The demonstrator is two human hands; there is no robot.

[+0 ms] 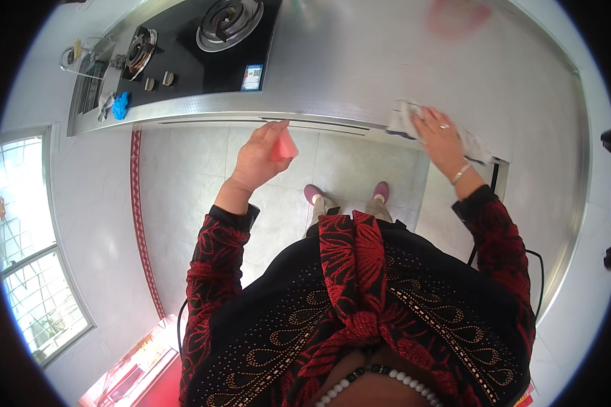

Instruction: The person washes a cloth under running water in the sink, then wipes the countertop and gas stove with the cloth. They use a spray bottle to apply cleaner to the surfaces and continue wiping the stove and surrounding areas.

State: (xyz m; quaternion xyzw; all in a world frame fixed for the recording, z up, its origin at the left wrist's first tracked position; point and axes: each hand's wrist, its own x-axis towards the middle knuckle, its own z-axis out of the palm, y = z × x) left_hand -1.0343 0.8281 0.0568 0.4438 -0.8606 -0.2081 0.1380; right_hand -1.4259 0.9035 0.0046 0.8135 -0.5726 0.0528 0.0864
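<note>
My left hand (262, 154) is curled around a small pink object (285, 147), cup-like in shape and partly hidden by the fingers. It is held above the floor, just off the counter's front edge. On the right, my right hand (440, 137) lies over a white cloth (404, 116) with dark stripes, fingers spread across it. The cloth is bunched at the front edge of the stainless steel counter (346, 66), and part of it is under my palm.
A black glass gas hob (183, 61) with two burners is set into the counter at the left. A blue crumpled piece (120, 106) and a grey rag (105, 106) lie beside it. A reddish reflection shows on the steel at the far right. A barred window (30, 229) is at left.
</note>
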